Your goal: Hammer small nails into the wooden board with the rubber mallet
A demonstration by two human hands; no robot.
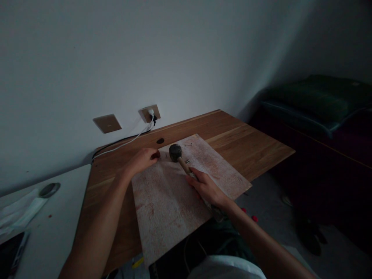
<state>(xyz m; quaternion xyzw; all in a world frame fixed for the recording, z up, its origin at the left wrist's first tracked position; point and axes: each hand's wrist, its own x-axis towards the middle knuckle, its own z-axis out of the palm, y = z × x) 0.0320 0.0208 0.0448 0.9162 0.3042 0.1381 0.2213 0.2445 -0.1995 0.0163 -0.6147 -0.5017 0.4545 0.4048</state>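
My right hand (205,186) is wrapped round the wooden handle of a mallet (175,153) with a dark, rounded head. The mallet's head is over the far part of a worn, reddish-white board (171,201). Close to the board's far left corner, my left hand (147,158) has its fingers curled together. What those fingers hold, if anything, is hidden. Thin nail-like pieces (188,145) show on the board just right of the mallet head, and a small metal piece (187,161) is beside the handle.
The board lies on a wooden table (241,143), overhanging its near edge. White and black cables run to a wall socket (150,113). At left, a white table (62,217) bears a tape roll (50,190) and papers. Dark cushions (314,100) are at right; red objects (254,218) lie below.
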